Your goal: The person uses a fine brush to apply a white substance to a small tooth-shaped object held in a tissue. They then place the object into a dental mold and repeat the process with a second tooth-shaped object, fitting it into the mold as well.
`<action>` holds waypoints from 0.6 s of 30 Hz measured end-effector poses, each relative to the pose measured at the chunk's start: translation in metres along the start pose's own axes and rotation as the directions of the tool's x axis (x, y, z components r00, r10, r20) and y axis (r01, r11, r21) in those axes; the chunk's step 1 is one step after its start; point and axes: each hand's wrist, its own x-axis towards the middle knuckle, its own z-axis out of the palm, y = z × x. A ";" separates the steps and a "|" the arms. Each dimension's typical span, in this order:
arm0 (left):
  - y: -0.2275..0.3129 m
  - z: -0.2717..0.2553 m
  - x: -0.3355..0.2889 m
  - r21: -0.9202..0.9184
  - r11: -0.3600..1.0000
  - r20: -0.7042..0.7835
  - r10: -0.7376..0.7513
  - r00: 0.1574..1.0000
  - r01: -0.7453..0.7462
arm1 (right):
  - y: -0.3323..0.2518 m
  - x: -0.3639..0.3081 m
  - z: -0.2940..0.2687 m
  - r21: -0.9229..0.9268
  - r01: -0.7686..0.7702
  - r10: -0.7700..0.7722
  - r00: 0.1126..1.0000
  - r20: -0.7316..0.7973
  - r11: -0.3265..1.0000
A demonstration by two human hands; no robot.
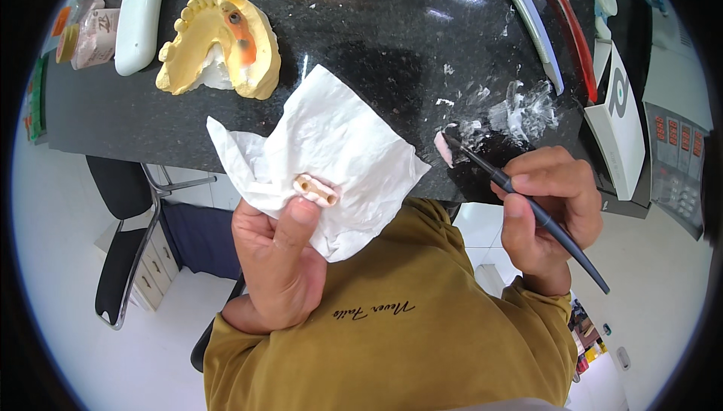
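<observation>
My left hand (277, 279) pinches a small dental bridge (316, 190), tan and partly coated in whitish pink, with the thumb against its near side. A white tissue (343, 129) is spread behind that piece, also in the left hand's grip. My right hand (553, 211) is closed round a slim black brush (561, 232), held like a pen. Its dark tip reaches a little heap of pale pink paste (444, 149) near the bench's front edge. White smears (523, 114) mark the dark surface beyond the brush.
On the dark speckled bench (354, 42), a yellow plaster jaw model (260, 42) with an orange patch stands back left. A white handle-shaped object (143, 16) and a labelled jar (96, 38) lie farther left. At right are a white box (619, 125) and a panel with red displays (678, 140).
</observation>
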 end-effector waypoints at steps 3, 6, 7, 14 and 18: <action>0.000 -0.001 0.000 -0.001 1.000 0.004 0.004 1.000 -0.004 | -0.001 -0.002 0.001 0.020 -0.032 0.032 0.999 -0.038 0.999; 0.001 -0.001 0.000 -0.002 1.000 0.009 0.008 1.000 -0.007 | -0.002 -0.001 0.000 0.006 -0.041 0.042 0.999 -0.020 0.999; 0.001 -0.001 0.000 -0.005 1.000 0.009 0.008 1.000 -0.008 | -0.003 -0.001 0.000 0.002 -0.054 0.054 0.998 -0.017 0.999; 0.001 0.000 0.001 -0.010 1.000 0.024 0.009 1.000 -0.009 | -0.003 -0.001 0.000 0.016 -0.064 0.065 0.997 -0.037 0.998; 0.000 -0.001 0.001 -0.022 1.000 0.034 0.012 0.999 -0.011 | -0.001 0.000 -0.002 -0.011 -0.011 0.011 1.000 0.012 1.000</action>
